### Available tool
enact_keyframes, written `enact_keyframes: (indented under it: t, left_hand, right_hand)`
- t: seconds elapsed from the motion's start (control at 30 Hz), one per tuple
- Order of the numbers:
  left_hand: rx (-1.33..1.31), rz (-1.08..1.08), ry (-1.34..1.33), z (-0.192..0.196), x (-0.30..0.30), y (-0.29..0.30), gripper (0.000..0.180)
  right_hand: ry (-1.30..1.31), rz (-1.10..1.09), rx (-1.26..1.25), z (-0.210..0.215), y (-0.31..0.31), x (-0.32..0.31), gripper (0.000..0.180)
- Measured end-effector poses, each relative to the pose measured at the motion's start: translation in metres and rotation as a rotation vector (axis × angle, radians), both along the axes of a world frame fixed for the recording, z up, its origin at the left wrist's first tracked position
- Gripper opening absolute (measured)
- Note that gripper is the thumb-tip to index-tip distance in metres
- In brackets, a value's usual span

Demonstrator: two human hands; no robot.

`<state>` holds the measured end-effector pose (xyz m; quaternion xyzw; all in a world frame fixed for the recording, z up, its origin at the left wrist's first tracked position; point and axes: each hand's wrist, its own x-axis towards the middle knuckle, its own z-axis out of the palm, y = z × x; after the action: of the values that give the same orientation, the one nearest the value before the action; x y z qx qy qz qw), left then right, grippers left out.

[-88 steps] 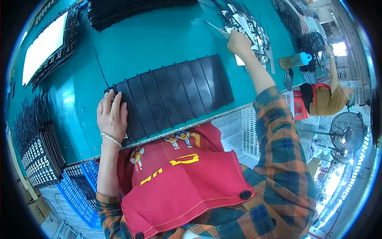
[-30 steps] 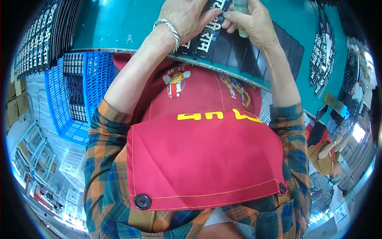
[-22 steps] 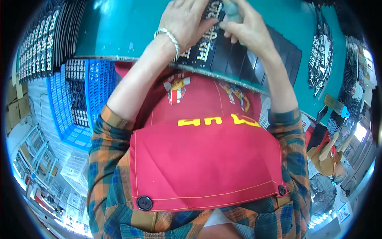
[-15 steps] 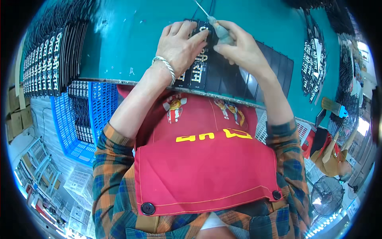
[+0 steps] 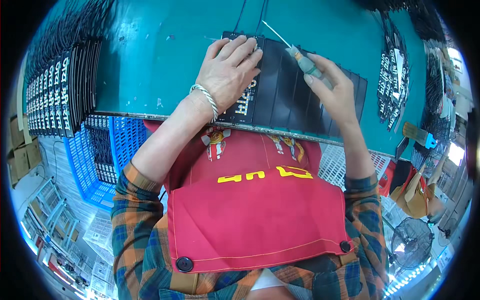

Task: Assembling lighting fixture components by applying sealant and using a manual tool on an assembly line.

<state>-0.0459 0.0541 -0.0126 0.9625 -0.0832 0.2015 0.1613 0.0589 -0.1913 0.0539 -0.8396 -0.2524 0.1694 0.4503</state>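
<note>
My left hand [image 5: 227, 75] lies flat over a black circuit board strip [image 5: 243, 111] with pale markings, its fingertips at the strip's far end. Much of that strip is hidden under the hand. Two dark wires [image 5: 241, 17] run away from its far end. My right hand [image 5: 334, 92] is closed round the greenish handle of a screwdriver [image 5: 306, 64], whose thin shaft points up and to the left. It hovers above several plain black strips [image 5: 287, 100] lying side by side, right of the marked strip.
Stacks of marked black strips with wires [image 5: 60, 90] stand at the left of the green table [image 5: 150, 70]; another bundle [image 5: 392, 85] lies at the right. A brush [image 5: 419, 135] sits at the right edge. Below the left edge is a blue crate [image 5: 90, 172] with more strips.
My right hand has drawn back to the right and nearer with the screwdriver, away from the marked strip. My left hand has shifted slightly, its fingers now over the strip's far end.
</note>
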Motion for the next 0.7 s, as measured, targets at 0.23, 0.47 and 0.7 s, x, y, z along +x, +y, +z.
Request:
enact_keyframes:
  t: [0.23, 0.47, 0.7]
  left_hand:
    - [0.14, -0.034, 0.092, 0.012, -0.003, -0.002, 0.043]
    - [0.012, -0.012, 0.106, 0.01, -0.001, -0.002, 0.049]
    - [-0.084, 0.017, 0.12, 0.018, 0.004, -0.006, 0.068]
  right_hand:
    - [-0.177, 0.141, -0.091, 0.02, 0.004, 0.007, 0.044]
    - [-0.427, 0.306, -0.227, 0.035, 0.006, 0.008, 0.04]
    - [-0.61, 0.418, -0.344, 0.065, 0.025, 0.016, 0.033]
